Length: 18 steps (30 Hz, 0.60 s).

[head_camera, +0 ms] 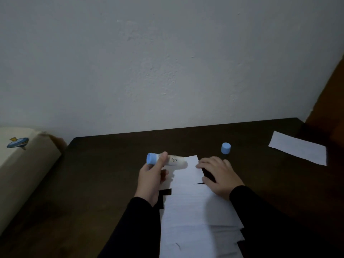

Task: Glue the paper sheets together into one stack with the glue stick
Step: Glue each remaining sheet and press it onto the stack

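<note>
My left hand (pixel 151 175) grips a white glue stick (pixel 167 161) with a blue end, held sideways just above the far end of the white paper sheets (pixel 188 207). These sheets lie overlapped in a loose pile down the middle of the dark table (pixel 96 183). My right hand (pixel 219 174) rests flat with straight fingers on the right edge of the top sheet. The blue glue cap (pixel 226 148) stands on the table just beyond my right hand. Both arms wear black sleeves.
A separate white sheet (pixel 299 150) lies at the table's far right corner. A cream box with a blue sticker (pixel 17 142) sits left of the table. A pale wall rises right behind the table's far edge.
</note>
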Each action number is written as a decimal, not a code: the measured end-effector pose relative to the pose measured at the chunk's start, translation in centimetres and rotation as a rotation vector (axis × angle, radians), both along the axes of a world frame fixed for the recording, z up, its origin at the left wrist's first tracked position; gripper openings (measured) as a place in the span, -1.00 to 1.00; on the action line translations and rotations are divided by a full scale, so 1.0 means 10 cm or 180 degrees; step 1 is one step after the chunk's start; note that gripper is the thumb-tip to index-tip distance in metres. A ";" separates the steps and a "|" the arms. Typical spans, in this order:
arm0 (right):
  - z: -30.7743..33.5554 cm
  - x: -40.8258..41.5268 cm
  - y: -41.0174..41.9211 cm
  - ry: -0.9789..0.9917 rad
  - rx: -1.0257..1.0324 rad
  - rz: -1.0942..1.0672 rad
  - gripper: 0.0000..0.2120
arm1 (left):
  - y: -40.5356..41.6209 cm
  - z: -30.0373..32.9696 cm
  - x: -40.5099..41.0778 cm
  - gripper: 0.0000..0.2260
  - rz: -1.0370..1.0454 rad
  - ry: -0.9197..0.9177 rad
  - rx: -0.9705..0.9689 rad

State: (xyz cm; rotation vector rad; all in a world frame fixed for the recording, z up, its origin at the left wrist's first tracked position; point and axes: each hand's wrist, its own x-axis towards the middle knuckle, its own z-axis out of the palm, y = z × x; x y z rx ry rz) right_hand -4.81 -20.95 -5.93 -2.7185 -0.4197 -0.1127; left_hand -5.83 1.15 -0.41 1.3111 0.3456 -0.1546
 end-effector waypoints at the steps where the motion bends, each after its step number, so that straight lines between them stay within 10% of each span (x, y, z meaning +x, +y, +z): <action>1: 0.01 0.01 0.00 0.0082 -0.0049 0.0026 -0.59 | -0.03 -0.02 0.03 -0.62 -0.0013 0.0089 -0.0075; 10: -0.01 0.01 0.02 0.0089 -0.0338 -0.0092 -0.55 | -0.26 -0.08 0.05 -0.62 -0.0351 0.0140 -0.0289; 18: 0.00 0.00 0.00 -0.0037 -0.0094 -0.0056 -0.55 | -0.47 -0.05 -0.14 -0.71 -0.0796 -0.0878 0.1405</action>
